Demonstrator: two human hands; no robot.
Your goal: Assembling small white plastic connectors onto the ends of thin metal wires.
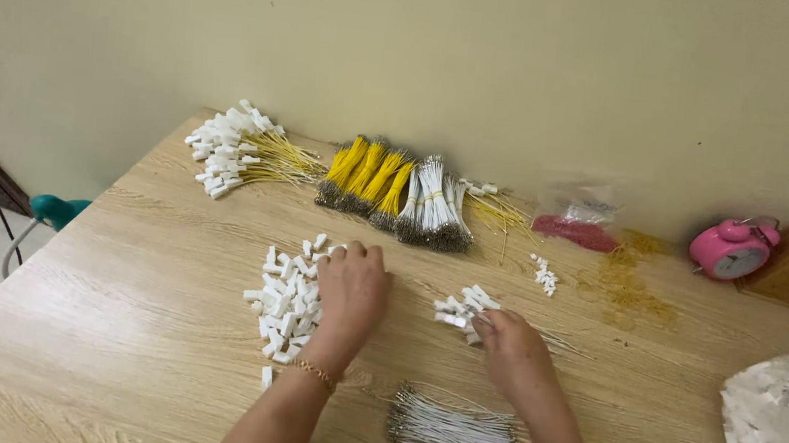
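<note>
A pale wood-grain table is standing against a plain cream wall, with a strip of white floor showing at the far left.

The left hand is lying palm down on the right edge of a loose pile of small white plastic connectors, its fingers close together and curled over the pieces; whether it is pinching any one of them cannot be told. A thin gold bracelet is circling that wrist. The right hand is resting just right of centre, its fingertips drawn together on a smaller cluster of white connectors with thin wires trailing off toward the right.

Between the two forearms, near the table's front edge, a bundle of white wires is lying crosswise. Along the wall, finished white connectors with yellow leads are sitting in a heap at the left, then bunches of yellow wires and white wires side by side. Farther right a clear bag with red contents is lying beside a scatter of rubber bands, with a pink alarm clock beyond it. A large clear bag of white parts is crowding the right edge.
</note>
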